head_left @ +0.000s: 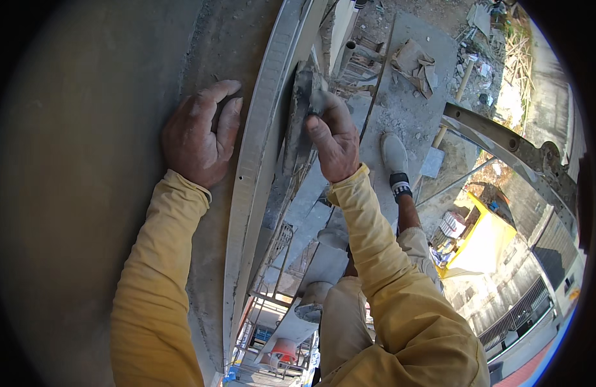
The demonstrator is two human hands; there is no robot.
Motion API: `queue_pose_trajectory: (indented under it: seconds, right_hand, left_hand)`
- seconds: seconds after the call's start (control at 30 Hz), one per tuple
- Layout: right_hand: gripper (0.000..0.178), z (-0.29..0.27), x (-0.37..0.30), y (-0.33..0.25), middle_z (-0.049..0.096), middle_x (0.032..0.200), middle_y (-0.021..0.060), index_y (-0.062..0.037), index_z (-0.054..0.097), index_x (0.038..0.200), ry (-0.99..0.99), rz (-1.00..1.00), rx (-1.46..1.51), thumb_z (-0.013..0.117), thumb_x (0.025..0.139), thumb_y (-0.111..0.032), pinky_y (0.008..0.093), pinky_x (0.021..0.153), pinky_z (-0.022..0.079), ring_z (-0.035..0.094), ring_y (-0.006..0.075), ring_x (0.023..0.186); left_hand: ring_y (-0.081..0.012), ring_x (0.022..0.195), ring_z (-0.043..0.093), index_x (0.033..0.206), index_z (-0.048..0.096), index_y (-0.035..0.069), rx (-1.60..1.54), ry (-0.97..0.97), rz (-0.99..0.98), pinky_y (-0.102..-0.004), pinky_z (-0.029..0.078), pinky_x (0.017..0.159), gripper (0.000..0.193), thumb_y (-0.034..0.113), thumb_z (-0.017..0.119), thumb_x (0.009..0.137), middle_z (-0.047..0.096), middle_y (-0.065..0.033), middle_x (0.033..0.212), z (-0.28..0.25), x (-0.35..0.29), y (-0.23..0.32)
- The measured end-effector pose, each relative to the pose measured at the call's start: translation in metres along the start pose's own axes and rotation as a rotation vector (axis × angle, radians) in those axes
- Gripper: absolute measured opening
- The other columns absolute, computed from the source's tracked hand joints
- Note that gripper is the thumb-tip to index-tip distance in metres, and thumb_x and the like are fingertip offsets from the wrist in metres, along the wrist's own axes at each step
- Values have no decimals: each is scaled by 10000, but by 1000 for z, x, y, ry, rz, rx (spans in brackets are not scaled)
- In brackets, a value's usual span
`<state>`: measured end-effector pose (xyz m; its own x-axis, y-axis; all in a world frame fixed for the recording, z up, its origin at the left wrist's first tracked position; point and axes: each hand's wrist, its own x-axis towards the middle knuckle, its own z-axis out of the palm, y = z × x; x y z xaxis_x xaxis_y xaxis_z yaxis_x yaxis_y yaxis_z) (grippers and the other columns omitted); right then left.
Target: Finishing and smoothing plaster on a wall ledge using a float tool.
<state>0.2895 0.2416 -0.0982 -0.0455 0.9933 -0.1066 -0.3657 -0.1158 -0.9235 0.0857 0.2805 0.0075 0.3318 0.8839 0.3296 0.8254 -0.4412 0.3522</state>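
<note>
Beside a gray wall (85, 161), the right hand (340, 143) grips a partly hidden trowel (298, 126); the left hand (198, 135) curls, thumb apart, contact unclear; dusty planks (417, 39) lie below.

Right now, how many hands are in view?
2: the left hand, loosely curled, left of the long strip; and the right hand, right of it, gripping a flat tool. Its fingers are partly hidden.

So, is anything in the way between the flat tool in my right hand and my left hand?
Yes, the long pale strip runs between them. Your left hand is on its left side; the flat tool, in your right hand, is on its right.
</note>
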Motion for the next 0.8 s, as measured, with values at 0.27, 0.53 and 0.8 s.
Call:
queue_pose_trajectory:
  seconds: [0.27,0.53,0.8]
  right_hand:
    - [482,58,-205,-22,521,1135,87,5,541,1271,-238,411,263,672,988,-363,314,959,433,509,154,1069]
    - [444,32,-36,-33,691,1025,93,73,547,1245,269,314,223,688,989,-262,264,845,505,631,121,911]
    - [469,54,-152,-39,606,1145,169,1,562,1256,-135,136,-104,770,866,-157,371,904,491,615,275,1028]
  left_hand:
    - [-290,870,704,1130,664,73,17,-34,-11,-381,557,770,186,85,670,944,728,-102,1027,-2,-1,-2]
    - [-291,862,695,1147,655,72,49,-45,8,-386,552,770,198,77,662,948,725,-105,1026,-5,1,-1]
    - [-310,866,692,1143,665,66,36,-52,-23,-391,548,776,196,74,659,947,723,-121,1023,-2,-6,-6]
